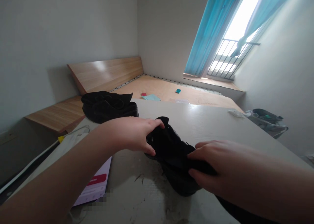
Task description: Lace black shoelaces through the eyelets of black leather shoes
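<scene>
A black shoe (175, 161) lies on the white table in front of me. My left hand (139, 132) is closed around its far end, thumb on the near side and fingers over the top. At the nearer end my right hand (213, 161) pinches dark material on top of the shoe. Whether that is the shoe itself or a separate black piece, I cannot tell. A second black item (108, 106), apparently the other shoe, sits behind my left forearm. Under my right wrist runs another black shape (237, 211), its kind unclear.
The white table (203, 119) has dark smudges. A phone (98, 184) with a lit screen is partly under my left forearm. Beyond stands a bed (162, 83) with a teal item (178, 91) on it. A lined bin (267, 121) is at right; cables (80, 129) lie at left.
</scene>
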Motion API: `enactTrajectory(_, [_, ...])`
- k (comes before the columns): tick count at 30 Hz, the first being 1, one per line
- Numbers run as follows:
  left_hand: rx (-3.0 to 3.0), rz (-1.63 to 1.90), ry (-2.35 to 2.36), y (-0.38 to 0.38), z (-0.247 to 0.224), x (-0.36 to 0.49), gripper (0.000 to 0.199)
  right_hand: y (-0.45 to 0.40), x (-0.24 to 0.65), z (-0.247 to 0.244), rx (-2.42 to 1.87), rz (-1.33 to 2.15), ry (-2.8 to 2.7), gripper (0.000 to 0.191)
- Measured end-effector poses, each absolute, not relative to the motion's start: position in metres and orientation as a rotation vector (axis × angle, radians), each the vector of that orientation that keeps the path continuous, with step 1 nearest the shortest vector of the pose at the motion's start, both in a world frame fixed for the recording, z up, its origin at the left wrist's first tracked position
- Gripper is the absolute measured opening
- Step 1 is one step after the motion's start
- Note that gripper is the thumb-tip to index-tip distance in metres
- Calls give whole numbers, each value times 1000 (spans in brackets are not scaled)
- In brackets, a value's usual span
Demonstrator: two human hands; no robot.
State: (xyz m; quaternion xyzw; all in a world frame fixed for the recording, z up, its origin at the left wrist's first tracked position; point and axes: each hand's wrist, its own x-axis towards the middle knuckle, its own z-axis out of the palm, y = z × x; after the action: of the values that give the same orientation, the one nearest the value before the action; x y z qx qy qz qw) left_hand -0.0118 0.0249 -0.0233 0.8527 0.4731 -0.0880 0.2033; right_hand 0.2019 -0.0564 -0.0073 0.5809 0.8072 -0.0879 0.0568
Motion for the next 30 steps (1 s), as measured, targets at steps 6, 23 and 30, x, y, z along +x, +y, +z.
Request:
enactTrajectory(6, [2409,-270,1284,24,-20,-11,78,-41,157,-24,1594,-116,2324,23])
enactTrajectory(23, [2444,-233,1232,25,-24,-11,73,2,139,-67,1434,-90,2543,31])
enactTrajectory(30, [2436,-261,1268,22,-20,-10,77,-11,162,-44,1274,-261,2628,30])
